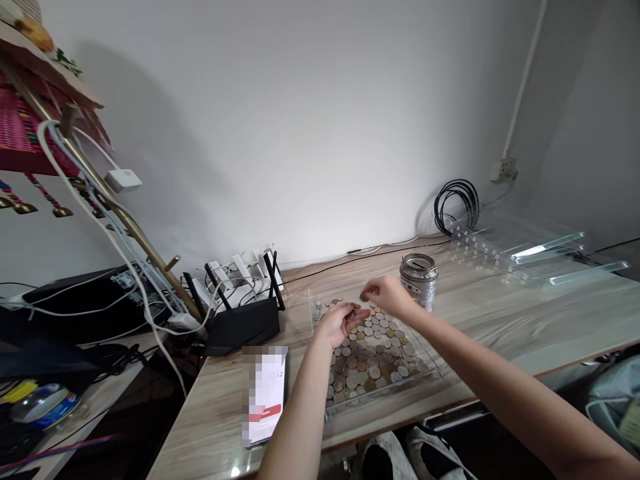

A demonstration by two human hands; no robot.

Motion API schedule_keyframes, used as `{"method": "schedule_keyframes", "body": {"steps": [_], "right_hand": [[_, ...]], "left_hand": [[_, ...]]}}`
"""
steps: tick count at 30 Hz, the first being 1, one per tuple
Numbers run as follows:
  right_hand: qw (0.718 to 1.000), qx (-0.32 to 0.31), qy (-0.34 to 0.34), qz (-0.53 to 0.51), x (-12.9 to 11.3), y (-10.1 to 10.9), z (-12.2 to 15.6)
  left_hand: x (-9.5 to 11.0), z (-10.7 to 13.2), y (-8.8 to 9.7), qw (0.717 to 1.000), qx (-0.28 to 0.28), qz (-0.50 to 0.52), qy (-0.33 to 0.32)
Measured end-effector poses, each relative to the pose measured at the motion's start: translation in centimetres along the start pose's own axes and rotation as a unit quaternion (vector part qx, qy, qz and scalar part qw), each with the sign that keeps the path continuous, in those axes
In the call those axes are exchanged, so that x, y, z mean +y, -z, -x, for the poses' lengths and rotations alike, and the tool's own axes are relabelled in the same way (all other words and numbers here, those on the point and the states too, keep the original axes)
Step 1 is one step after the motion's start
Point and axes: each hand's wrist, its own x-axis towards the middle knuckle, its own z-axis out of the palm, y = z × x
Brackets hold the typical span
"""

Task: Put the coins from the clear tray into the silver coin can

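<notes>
Coins (374,372) are lying below the half-open left hand (341,323) and the right hand (387,295), which is hovering, fingers curled (I cannot tell whether either holds any).

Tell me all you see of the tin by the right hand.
The tin looks like silvery metal, churn-shaped, with a sloping shoulder and a round lid with a dark slot. Its side bears printing too small to read. It stands upright on the table, just right of the right hand; the wrist hides its lower left, so whether they touch is unclear.
</notes>
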Motion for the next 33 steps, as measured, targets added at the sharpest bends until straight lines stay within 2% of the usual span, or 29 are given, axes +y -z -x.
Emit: {"method": "schedule_keyframes", "body": {"steps": [2,3,6,9,13,15,18,19,20,21,23,24,26,28,29,31,32,33], "right_hand": [[0.992,0.090,-0.055,0.064,1.7,3.3,-0.5],[0.979,0.122,-0.108,0.123,2.6,5.0,-0.7],[0.953,0.119,-0.181,0.210,4.9,8.5,-1.3],[0.950,0.096,-0.195,0.225,6.1,9.2,-1.7],[0.946,0.067,-0.205,0.241,6.1,8.5,-1.9],[0.943,0.081,-0.200,0.254,5.5,8.1,-1.6],[0.955,0.156,-0.122,0.219,3.7,6.3,-0.6],[0.968,0.151,-0.087,0.181,2.9,5.2,-0.2],[0.982,0.122,-0.057,0.132,2.1,3.8,0.1],[0.995,0.057,-0.029,0.076,1.4,2.3,0.4],[0.998,-0.060,0.017,-0.032,0.4,-0.7,0.7],[0.992,-0.096,0.024,-0.081,0.2,-1.8,0.8],[0.982,-0.110,0.008,-0.153,0.3,-2.7,0.7],[0.984,-0.070,-0.012,-0.166,0.9,-1.4,0.4],[0.990,-0.025,-0.024,-0.137,1.4,-0.1,0.2],[0.993,0.094,-0.068,-0.015,2.5,3.3,-0.3],[0.982,0.140,-0.106,0.068,3.1,4.9,-0.6],[0.969,0.153,-0.139,0.138,3.7,6.4,-0.9]], "left_hand": [[0.1,-0.1,0.1,0.999,0.004,0.032,0.008],[0.2,-0.1,0.1,0.999,0.008,0.046,0.012],[0.3,-0.1,0.0,0.998,0.005,0.061,0.026],[0.3,0.1,-0.1,0.999,-0.009,0.045,0.026],[0.3,0.2,-0.1,0.999,-0.006,0.031,0.015],[0.2,0.2,0.0,1.000,0.001,0.028,0.008],[0.1,0.2,-0.1,1.000,-0.007,0.004,0.001],[0.1,0.2,-0.1,1.000,-0.020,-0.012,0.002],[0.0,0.2,-0.2,0.999,-0.036,-0.032,0.004],[0.0,0.3,-0.3,0.997,-0.051,-0.052,0.004],[0.1,0.5,-0.5,0.993,-0.076,-0.089,0.002],[0.1,0.7,-0.6,0.991,-0.085,-0.104,-0.001],[0.1,1.0,-0.8,0.987,-0.102,-0.126,-0.002],[0.2,1.2,-1.0,0.984,-0.113,-0.138,0.003],[0.2,1.3,-1.0,0.984,-0.112,-0.141,0.006],[0.2,1.2,-0.9,0.985,-0.091,-0.144,0.006],[0.2,1.1,-0.9,0.987,-0.074,-0.144,0.005],[0.3,1.0,-0.8,0.988,-0.056,-0.143,0.003]]}}
